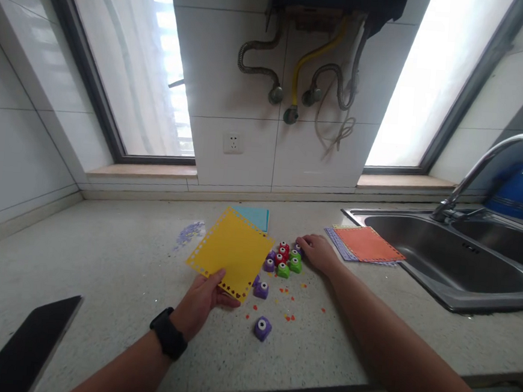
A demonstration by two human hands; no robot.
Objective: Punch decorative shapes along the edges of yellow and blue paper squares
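Observation:
My left hand [212, 295] pinches the near corner of a yellow sheet of paper [232, 248], thumb on top. Small shapes are punched out along the sheet's edges, and it is tilted above the counter. Beyond the cluster's right side, my right hand [318, 252] has its fingers closed on a purple craft punch [298, 248], mostly hidden by the fingertips. Beside it stand red punches [282, 252] and green punches [295, 264]. Nearer me are a purple punch [261, 290] and another purple punch [262, 328] that sits apart.
Blue paper [257, 218] lies behind the yellow sheet. Punched orange paper [369, 244] tops a stack beside the steel sink [401, 255]. Purple paper bits [189, 234] lie left, orange bits [289, 317] near the punches. A black flat object [27, 347] is at the left front.

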